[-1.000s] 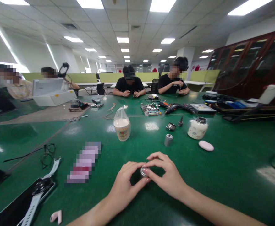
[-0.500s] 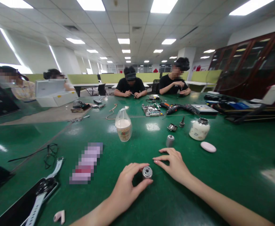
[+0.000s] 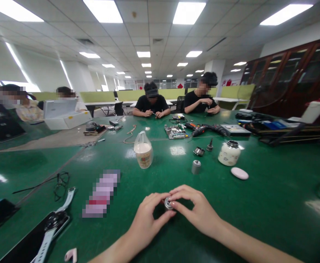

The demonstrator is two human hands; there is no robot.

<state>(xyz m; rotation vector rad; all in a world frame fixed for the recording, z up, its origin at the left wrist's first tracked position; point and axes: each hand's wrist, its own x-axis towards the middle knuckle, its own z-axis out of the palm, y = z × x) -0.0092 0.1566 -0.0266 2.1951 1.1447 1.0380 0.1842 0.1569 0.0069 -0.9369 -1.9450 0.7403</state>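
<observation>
A small silver metal cylinder (image 3: 168, 203) with a round fitting on its top stands near the front middle of the table. My left hand (image 3: 149, 215) holds it between thumb and forefinger from the left. From the right, my right hand (image 3: 195, 208) closes thumb and fingertips on its upper part, hiding some of the top. Whether a tiny piece lies between those fingertips I cannot make out. Beyond the hands stands a similar grey metal cylinder (image 3: 196, 167). Behind that lie a dark metal ring-shaped part (image 3: 199, 151) and an upright gear-like part with a shaft (image 3: 209, 145).
A bagged cup (image 3: 143, 154), a cream jar (image 3: 229, 153) and a pink oval case (image 3: 239, 173) stand beyond my hands. At left lie a blurred-out phone-like rectangle (image 3: 102, 195), a watch (image 3: 50, 223) and glasses (image 3: 61, 184). Power drills (image 3: 203, 128) and a circuit board (image 3: 175, 131) lie farther back.
My right hand has moved left and its fingers have closed on the top of the metal cylinder. The left hand keeps its hold. The view has tilted slightly upward.
</observation>
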